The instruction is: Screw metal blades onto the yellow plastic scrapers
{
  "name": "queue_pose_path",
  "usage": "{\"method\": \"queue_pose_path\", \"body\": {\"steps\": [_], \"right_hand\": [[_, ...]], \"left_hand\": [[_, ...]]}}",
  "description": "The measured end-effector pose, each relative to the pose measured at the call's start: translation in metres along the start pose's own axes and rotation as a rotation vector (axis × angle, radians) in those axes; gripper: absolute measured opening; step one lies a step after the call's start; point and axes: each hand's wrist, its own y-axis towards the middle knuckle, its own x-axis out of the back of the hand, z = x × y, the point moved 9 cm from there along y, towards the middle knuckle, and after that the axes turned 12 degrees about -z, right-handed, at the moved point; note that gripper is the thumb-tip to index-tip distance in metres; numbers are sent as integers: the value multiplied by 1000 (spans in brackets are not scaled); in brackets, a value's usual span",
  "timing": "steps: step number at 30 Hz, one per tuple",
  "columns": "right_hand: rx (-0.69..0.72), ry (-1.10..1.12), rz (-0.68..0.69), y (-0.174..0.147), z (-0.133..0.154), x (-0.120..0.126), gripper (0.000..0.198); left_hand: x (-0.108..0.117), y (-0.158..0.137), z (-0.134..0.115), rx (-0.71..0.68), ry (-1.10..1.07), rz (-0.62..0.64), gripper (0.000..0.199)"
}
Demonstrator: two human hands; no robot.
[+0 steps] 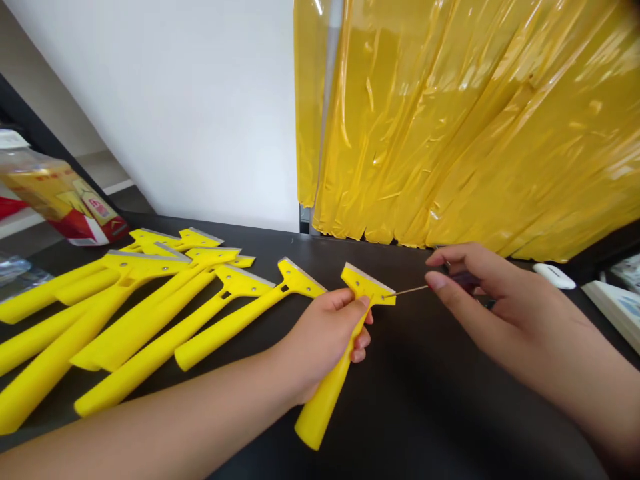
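Note:
My left hand (340,327) is closed around the neck of a yellow scraper (325,403), whose head with a metal blade edge points up and away from me. Two screws show on that head. Between the fingers of my right hand (480,287) is a thin screwdriver (413,289), its handle mostly hidden by the fingers. The tip of its shaft meets the screw at the right side of the scraper head. Left of my hands lie several more yellow scrapers (225,320), some overlapping, their heads turned toward the back.
The black tabletop (410,400) carries everything. A bottle with a red and yellow label (70,200) stands at far left. Behind are a white panel (210,113) and a yellow plastic-covered surface (450,133). A small white case (554,276) and a white box (615,310) lie at right.

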Motion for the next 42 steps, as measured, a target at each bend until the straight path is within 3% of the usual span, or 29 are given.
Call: {"method": "queue_pose_path", "body": {"steps": [8,13,28,36,42], "right_hand": [[-39,-27,10,-4,-1,1,19],[26,-64,22,-4,10,2,18],[-92,-31,-34,-6,-1,5,24],[-65,-7,-20,-7,2,1,22],[-54,-69,-44,-5,5,7,25]], "left_hand": [[-1,1,1,19,15,17,29],[0,1,5,31,51,30,30],[-1,0,4,33,74,46,33],[-1,0,4,37,53,42,32],[-11,-9,-5,-1,90,165,15]]}}
